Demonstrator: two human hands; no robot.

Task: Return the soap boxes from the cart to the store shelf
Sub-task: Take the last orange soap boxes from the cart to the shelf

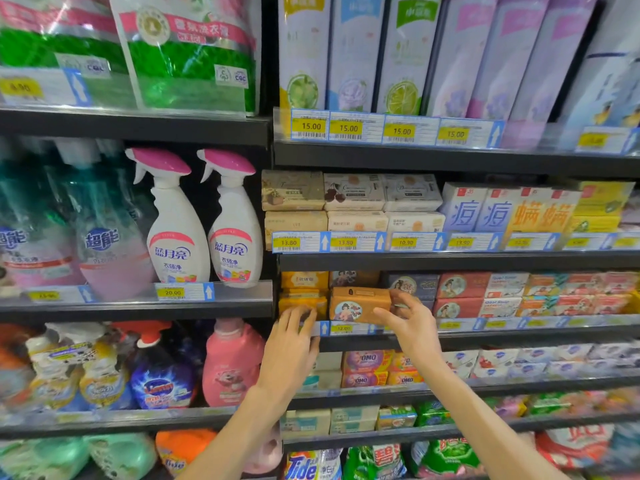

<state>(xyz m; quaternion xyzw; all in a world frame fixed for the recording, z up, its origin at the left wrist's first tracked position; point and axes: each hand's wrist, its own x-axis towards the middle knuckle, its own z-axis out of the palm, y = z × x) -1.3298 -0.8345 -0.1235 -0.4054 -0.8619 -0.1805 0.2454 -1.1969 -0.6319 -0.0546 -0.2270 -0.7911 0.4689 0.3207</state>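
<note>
A brown soap box (358,304) with a round picture on its front stands at the front of the shelf (519,336), beside a stack of yellow soap boxes (303,294). My right hand (410,322) grips the brown box at its right end, thumb below and fingers behind. My left hand (292,344) rests with straight fingers on the lowest yellow box and the price rail. More soap boxes in blue, red and orange (502,294) fill the same shelf to the right. The cart is out of view.
Spray bottles (204,220) and detergent bottles (232,362) fill the left shelving bay. Boxed soaps (353,202) sit one shelf up, tall packs (401,53) above them. Small soap packs (367,368) line the shelf below my hands.
</note>
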